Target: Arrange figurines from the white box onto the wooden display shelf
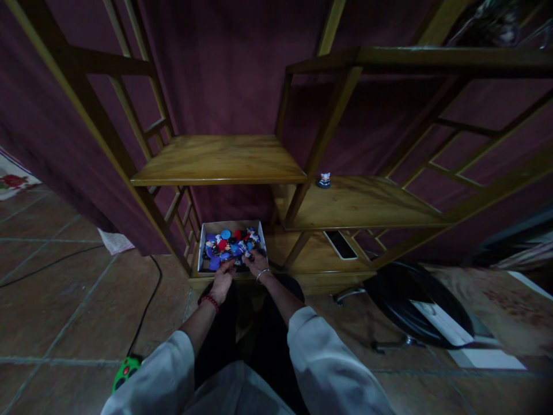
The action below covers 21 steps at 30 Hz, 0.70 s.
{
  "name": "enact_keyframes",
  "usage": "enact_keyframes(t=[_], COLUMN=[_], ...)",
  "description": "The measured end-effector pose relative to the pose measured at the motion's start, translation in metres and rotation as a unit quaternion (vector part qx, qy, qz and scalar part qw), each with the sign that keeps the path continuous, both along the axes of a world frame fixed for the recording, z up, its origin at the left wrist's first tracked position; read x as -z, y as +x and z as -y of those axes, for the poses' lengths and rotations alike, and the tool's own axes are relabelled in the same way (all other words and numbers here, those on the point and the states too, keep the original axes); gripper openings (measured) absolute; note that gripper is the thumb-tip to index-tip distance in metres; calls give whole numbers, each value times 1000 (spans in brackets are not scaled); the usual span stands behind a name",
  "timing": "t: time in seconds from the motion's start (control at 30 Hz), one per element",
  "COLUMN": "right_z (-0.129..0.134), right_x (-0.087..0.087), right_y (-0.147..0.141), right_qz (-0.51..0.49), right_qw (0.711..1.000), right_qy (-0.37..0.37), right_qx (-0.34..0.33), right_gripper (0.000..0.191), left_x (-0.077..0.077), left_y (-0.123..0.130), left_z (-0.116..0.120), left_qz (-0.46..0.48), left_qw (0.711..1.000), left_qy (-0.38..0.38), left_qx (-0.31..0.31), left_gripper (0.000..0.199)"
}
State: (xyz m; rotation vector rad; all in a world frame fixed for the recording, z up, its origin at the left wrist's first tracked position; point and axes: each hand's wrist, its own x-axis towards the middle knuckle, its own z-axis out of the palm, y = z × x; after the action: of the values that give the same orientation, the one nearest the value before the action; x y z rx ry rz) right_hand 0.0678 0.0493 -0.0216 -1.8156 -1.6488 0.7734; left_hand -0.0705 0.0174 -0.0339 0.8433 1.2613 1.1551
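A shallow white cardboard box (200, 253) stands on the lowest shelf, filled with a jumble of small toy figurines (222, 245) in blue, purple, red and white. Over its front edge, my left hand (223, 279), with a red bead bracelet on the wrist, has its fingers curled together; what they hold, if anything, is too small to make out. My right hand (257, 263), wearing a light bracelet, is at the front right corner, its fingertips closed around a small whitish figurine. Up on the right middle shelf, a single figurine (324, 180) stands upright near the post.
A wooden shelf unit (220, 161) rises before a dark red curtain (224, 75). A phone-like black slab with a white rim (341, 245) lies on the lower right shelf. To the right is a black stool (415, 300); at left, a cable and a green device (125, 372) on tiles.
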Motion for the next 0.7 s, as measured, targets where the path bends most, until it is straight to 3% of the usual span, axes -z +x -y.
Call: enact_keyframes(t=[0.23,0.33,0.47,0.7], right_z=[0,0,3,8], right_x=[2,3,2,1], right_y=[1,1,1,-2], right_qz=[50,83,132,158], right_qw=[998,996,991,987], right_qy=[-21,-7,-3,4], right_qx=[-14,-33,-34,-41], right_gripper=[26,25,27,25], left_x=[-8,-11,-14,-16], left_y=[7,5,-5,-11], left_z=[-6,-13,-23,-34], left_qz=[-54,-126,-280,-470], left_qw=[998,991,959,880], left_qy=[-41,-33,-13,15], left_qx=[3,8,35,70], left_gripper=[39,44,47,38])
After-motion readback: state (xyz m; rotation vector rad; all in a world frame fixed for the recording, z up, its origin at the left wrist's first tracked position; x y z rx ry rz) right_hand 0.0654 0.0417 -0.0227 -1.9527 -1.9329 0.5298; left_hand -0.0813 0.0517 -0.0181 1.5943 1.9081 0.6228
